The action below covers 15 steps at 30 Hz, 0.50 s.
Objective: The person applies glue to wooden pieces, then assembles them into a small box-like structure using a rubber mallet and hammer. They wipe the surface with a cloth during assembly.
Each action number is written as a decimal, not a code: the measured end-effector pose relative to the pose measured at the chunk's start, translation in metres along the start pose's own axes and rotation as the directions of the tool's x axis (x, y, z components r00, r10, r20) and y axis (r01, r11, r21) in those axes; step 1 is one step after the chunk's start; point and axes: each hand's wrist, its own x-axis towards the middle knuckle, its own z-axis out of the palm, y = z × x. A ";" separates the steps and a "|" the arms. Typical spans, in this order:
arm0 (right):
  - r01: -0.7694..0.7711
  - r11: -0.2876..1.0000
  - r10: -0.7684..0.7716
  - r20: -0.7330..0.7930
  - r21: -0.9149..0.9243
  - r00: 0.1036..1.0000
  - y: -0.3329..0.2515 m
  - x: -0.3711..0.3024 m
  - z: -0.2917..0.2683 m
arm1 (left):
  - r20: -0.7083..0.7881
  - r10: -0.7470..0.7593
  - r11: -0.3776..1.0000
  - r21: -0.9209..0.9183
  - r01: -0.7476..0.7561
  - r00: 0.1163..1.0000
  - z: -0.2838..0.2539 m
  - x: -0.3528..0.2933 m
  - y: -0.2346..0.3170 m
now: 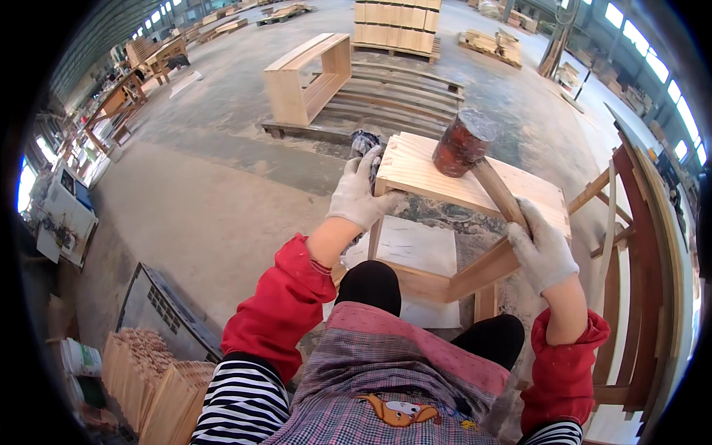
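"The right hand (541,248), gloved, is closed around the handle of a red-headed mallet (461,144), right of centre; the gloved left hand (356,196) grips the left corner of a wooden box (530,185) at centre."

"What could go wrong?"

"A glancing blow could dent the pale top board (415,167) or strike the left hand, so near the edge. A slack hold could let the box skew."

"And what goes unseen?"

"Whether the mallet head touches the board. The left fingertips vanish behind the corner, beside a bunched dark cloth (365,139); a knee (368,285) hides part of the box's base, above a white sheet (423,241). At upper centre, a second box (288,96) rests on a pallet (404,90); at lower left, stacked wood strips (137,367) are cut off by the frame."
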 end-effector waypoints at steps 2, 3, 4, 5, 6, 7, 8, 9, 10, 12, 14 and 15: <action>0.078 0.995 -0.079 -0.018 -0.063 0.997 -0.001 0.001 -0.002 | -0.067 -0.059 0.998 0.003 0.059 0.996 0.011 0.001 0.006; 0.099 0.993 -0.099 -0.005 -0.062 0.995 -0.004 0.004 -0.005 | -0.088 -0.057 0.998 0.011 0.059 0.994 0.014 0.000 0.004; 0.119 0.991 -0.119 0.009 -0.061 0.993 -0.009 0.008 -0.010 | -0.108 -0.056 0.998 0.019 0.058 0.993 0.018 0.000 0.003; 0.135 0.989 -0.134 0.022 -0.060 0.991 -0.016 0.011 -0.014 | -0.123 -0.053 0.998 0.026 0.057 0.991 0.020 0.000 0.001; 0.166 0.986 -0.166 0.012 -0.027 0.986 -0.024 0.017 -0.015 | -0.141 -0.033 0.998 0.041 0.040 0.989 0.021 -0.001 -0.003; 0.197 0.980 -0.197 0.002 0.007 0.980 -0.036 0.025 -0.014 | -0.158 -0.013 0.998 0.058 0.023 0.987 0.021 -0.002 -0.008; 0.223 0.974 -0.223 -0.017 0.033 0.975 -0.047 0.031 -0.013 | -0.171 0.015 0.998 0.069 -0.003 0.985 0.023 -0.001 -0.009; 0.173 0.983 -0.170 -0.045 0.067 0.984 -0.057 0.036 -0.006 | -0.173 0.011 0.998 0.068 0.001 0.985 0.023 -0.002 -0.011; 0.123 0.987 -0.116 -0.072 0.102 0.991 -0.069 0.040 0.003 | -0.174 0.007 0.998 0.068 0.005 0.985 0.024 -0.004 -0.011; 0.121 0.992 -0.119 -0.064 0.038 0.991 -0.066 0.051 0.008 | -0.170 0.015 0.998 0.055 -0.006 0.985 0.025 -0.003 -0.006; 0.236 0.962 -0.232 0.043 -0.141 0.972 -0.047 0.070 0.023 | -0.167 0.015 0.999 0.047 -0.007 0.986 0.026 -0.003 -0.005; 0.203 0.961 -0.193 0.072 -0.185 0.979 -0.049 0.074 0.020 | -0.156 -0.005 0.999 0.050 0.013 0.988 0.025 -0.004 -0.005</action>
